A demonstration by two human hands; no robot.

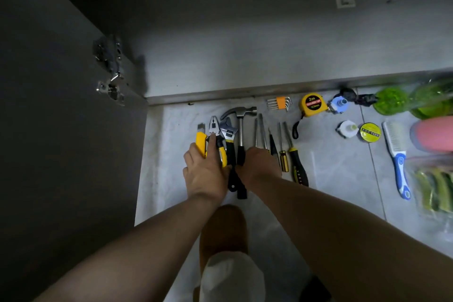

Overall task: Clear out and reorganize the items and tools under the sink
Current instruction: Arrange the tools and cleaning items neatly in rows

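Left of frame centre, the left hand (206, 174) grips the yellow knife (200, 138), forefinger lying on the pliers (213, 127). The right hand (259, 167), beside the hammer (241, 117), covers the handles of two screwdrivers (260, 130). Whether it grips them cannot be told.

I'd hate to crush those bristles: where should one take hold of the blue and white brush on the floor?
By the blue handle, from above at its near end. The brush lies flat, bristle head pointing away, the handle nearest the person, with bare tile to its left.

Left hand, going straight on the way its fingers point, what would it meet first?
The left hand has its fingers on the pliers; beyond their nose the floor looks free up to the cabinet's metal sill, though depth is unclear.
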